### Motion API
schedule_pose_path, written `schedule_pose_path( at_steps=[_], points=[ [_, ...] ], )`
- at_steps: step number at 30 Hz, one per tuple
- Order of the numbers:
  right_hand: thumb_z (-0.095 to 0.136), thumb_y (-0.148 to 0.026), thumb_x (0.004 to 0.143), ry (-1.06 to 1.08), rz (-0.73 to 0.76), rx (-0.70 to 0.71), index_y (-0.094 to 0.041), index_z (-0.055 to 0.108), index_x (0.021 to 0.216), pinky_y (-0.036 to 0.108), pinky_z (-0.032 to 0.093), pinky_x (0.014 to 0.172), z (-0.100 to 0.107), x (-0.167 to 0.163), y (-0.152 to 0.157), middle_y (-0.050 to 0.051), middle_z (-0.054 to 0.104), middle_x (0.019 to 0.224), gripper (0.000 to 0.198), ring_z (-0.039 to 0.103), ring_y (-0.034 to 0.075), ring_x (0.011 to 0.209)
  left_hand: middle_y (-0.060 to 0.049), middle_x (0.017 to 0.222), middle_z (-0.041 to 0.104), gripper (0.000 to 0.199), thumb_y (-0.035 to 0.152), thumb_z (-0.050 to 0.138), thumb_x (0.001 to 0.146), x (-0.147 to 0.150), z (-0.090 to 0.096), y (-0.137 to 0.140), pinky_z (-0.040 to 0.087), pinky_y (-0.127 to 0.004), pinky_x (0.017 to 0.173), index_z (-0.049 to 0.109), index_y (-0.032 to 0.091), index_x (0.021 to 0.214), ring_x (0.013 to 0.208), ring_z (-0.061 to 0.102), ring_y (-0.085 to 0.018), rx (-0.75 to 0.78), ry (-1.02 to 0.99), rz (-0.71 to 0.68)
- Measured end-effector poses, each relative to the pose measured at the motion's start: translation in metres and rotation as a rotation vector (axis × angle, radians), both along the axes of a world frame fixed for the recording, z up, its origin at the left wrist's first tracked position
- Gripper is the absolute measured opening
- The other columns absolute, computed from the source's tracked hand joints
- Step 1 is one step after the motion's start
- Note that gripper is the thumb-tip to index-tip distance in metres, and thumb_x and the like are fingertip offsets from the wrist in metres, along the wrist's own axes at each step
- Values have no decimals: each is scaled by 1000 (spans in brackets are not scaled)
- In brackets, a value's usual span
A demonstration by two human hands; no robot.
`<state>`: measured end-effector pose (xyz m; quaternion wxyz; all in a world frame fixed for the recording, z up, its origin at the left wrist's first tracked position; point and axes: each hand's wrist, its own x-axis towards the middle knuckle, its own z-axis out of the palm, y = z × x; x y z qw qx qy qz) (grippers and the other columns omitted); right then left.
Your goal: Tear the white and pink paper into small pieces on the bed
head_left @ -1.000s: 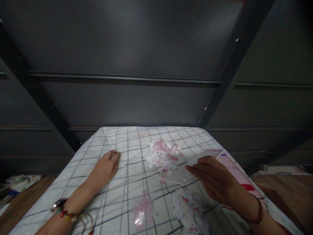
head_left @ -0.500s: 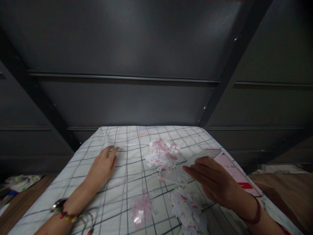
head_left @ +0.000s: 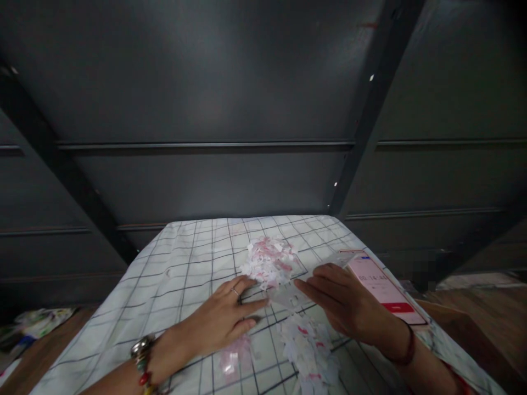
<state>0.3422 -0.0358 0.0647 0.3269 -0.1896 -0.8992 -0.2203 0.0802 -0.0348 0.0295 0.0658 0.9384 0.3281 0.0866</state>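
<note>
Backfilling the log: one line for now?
left hand: open, by far pile | right hand: at clear plastic | phone: on cloth

2 hands (head_left: 224, 318) (head_left: 349, 304), 2 lg scrap piles (head_left: 267, 260) (head_left: 310, 354), 1 sm pink pile (head_left: 234, 359), 1 clear plastic pc (head_left: 285, 297), 1 phone (head_left: 381, 282).

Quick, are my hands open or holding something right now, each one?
Left hand: open, beside the loose heap of white and pink scraps.
Right hand: closed, holding a translucent flat plastic sheet.

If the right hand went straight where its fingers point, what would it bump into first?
Probably the far heap of pink and white scraps, just ahead of the right hand, though I can't tell how high the hand is.
</note>
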Motion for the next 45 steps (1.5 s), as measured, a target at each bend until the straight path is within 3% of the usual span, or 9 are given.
schedule_pose_path(
  at_steps=[3,7,16,31,45],
  points=[
    [34,-1,85,9,1,-8,-8,57,99,29,46,63,0,0,0,6,59,72,28,50,16,73,-7,136,37,36,35,37,92,-3,-8,2,34,-49,101,47,33,127,126,31,-29,8,-10,26],
    [36,0,84,16,-11,-12,-9,57,99,29,46,63,-1,2,1,6,59,72,28,51,16,73,-6,138,36,35,35,36,93,-6,-5,2,34,-51,100,48,35,126,127,29,-31,-6,7,29],
    [34,3,79,50,-33,-44,-12,53,112,32,48,67,-8,6,5,6,62,79,41,52,16,78,-6,133,41,32,33,37,93,-11,1,3,36,-43,100,53,32,121,124,34,-26,9,-27,9],
    [31,2,81,-41,-3,-89,-9,54,109,30,49,69,-6,1,1,7,61,78,38,52,17,82,-5,132,44,31,33,40,92,-13,1,10,35,-42,101,55,32,119,123,37,-26,-29,-48,-28],
    [36,3,81,27,-25,-42,-10,55,107,30,49,70,-3,6,2,6,62,79,36,52,17,79,-5,127,45,29,29,38,93,-16,-1,18,34,-37,101,58,30,114,122,37,-22,-6,-64,-30]
  ],
)
